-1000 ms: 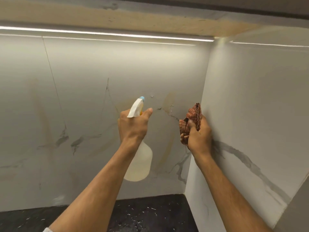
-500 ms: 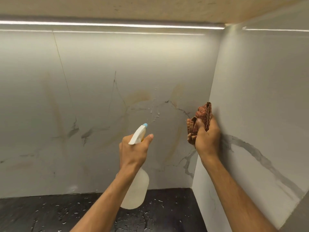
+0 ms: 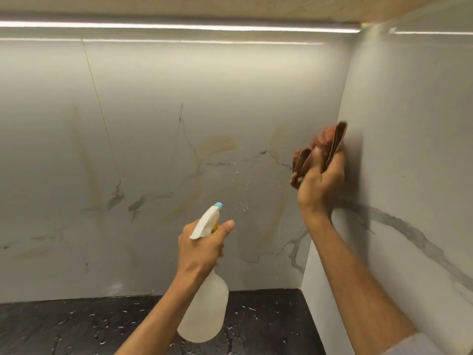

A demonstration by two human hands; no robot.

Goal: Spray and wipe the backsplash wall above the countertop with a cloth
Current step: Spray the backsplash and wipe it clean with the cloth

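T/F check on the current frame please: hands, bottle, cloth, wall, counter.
1. The left hand grips the spray bottle. True.
2. The cloth lies on the countertop. False: the right hand holds it up by the wall corner.
3. The bottle's nozzle tip is red. False: it is blue.
4. Wet droplets show on the backsplash wall. True.
5. The countertop is white. False: it is dark with light flecks.
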